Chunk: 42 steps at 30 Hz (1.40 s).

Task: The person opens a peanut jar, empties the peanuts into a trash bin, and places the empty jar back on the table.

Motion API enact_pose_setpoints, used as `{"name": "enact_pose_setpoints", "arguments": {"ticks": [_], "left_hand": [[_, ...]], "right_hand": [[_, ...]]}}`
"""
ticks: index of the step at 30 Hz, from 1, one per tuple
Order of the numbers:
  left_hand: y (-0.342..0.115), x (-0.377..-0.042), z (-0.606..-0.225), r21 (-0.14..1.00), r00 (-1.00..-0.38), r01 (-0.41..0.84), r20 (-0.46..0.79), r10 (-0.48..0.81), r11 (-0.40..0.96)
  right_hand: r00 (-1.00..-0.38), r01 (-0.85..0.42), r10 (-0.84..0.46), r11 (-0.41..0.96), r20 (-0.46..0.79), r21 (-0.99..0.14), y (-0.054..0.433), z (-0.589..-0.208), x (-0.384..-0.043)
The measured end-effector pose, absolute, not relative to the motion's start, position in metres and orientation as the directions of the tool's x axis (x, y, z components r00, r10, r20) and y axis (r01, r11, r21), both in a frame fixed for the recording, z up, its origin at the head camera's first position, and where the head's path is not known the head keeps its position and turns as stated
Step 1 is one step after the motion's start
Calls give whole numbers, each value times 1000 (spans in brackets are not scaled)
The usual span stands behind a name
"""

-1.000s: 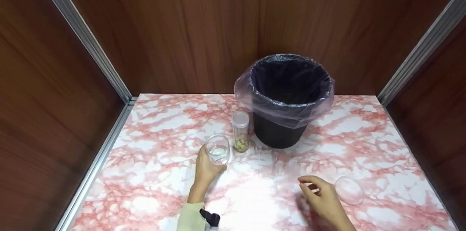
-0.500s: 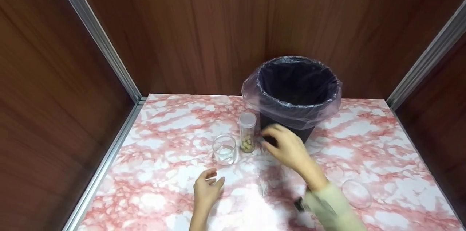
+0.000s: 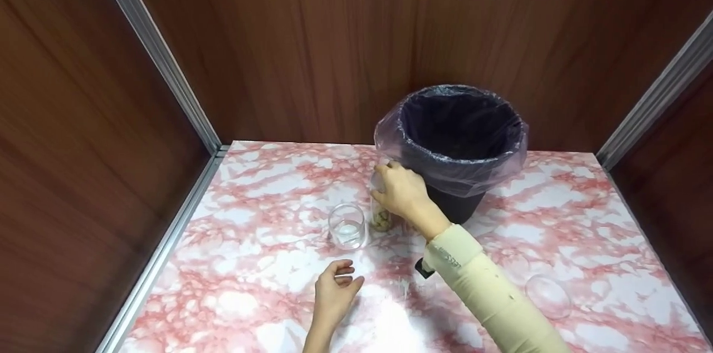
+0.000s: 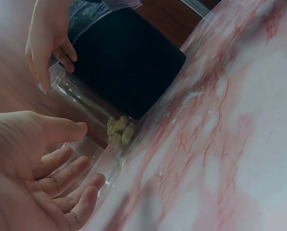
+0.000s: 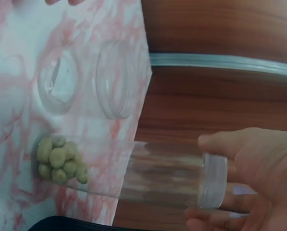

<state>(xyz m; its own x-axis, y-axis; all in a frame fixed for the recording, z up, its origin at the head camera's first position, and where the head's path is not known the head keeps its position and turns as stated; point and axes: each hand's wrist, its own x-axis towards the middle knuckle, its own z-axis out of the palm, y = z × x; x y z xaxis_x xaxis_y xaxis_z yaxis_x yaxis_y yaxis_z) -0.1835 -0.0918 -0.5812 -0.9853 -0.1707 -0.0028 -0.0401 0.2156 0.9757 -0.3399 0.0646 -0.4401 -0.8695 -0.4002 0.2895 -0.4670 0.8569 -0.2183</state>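
While dark wood-grain walls (image 3: 312,52) close in the back and both sides, your pink-and-white marbled counter (image 3: 239,269) spreads between them, its back edge meeting the rear wall and its left edge following a metal rail (image 3: 157,264). The black trash bin (image 3: 454,208) stands toward the back, right of centre, and its translucent lilac liner (image 3: 482,180) drapes over the rim, leaving you little room on the bin's left side. Your pale yellow sleeve (image 3: 496,297) slants across the counter from the lower right.

Your right hand (image 3: 404,189) is just beside that liner, thumb and fingers curled round the top of a tall clear canister; how firmly they press, you cannot tell. Your left hand (image 3: 336,292) lies nearer to you, fingers relaxed and thumb apart from them, with wide room on its left out to the rail. The tall clear canister (image 5: 162,173) stands upright between the bin and an open clear cup (image 3: 347,228), just beside both. A clear round lid (image 3: 548,296) lies well apart, beyond your sleeve toward the right edge. The translucent cap (image 5: 213,180) is on the canister, and pale green nut-like pieces (image 5: 59,159) fill only its bottom.
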Motion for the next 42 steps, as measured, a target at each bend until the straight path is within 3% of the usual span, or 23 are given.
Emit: {"name": "enact_pose_setpoints", "arguments": {"ticks": [9, 18, 27, 31, 36, 42], "left_hand": [[-85, -185, -579, 970, -985, -26, 16, -170, 241], [-77, -186, -583, 977, -989, -57, -28, -145, 204], [-71, -192, -583, 954, -971, -222, -235, -43, -203], [-69, -191, -584, 879, -961, -275, -265, 82, -390], [-65, -191, -584, 794, -942, -313, -190, 278, -521], [-63, -191, -588, 732, -933, -339, -183, 309, -590]], "right_hand": [[-873, -459, -364, 837, 324, -297, 74, -445, -337], [-848, -478, -307, 793, 431, -378, 102, -436, -291], [-717, -652, -225, 549, 659, -522, 153, -459, -246], [-750, -630, -147, 454, 645, -629, 168, -472, -222], [-796, -576, -65, 389, 602, -719, 176, -469, -191], [-814, -573, -85, 282, 574, -770, 181, -471, -180]]}}
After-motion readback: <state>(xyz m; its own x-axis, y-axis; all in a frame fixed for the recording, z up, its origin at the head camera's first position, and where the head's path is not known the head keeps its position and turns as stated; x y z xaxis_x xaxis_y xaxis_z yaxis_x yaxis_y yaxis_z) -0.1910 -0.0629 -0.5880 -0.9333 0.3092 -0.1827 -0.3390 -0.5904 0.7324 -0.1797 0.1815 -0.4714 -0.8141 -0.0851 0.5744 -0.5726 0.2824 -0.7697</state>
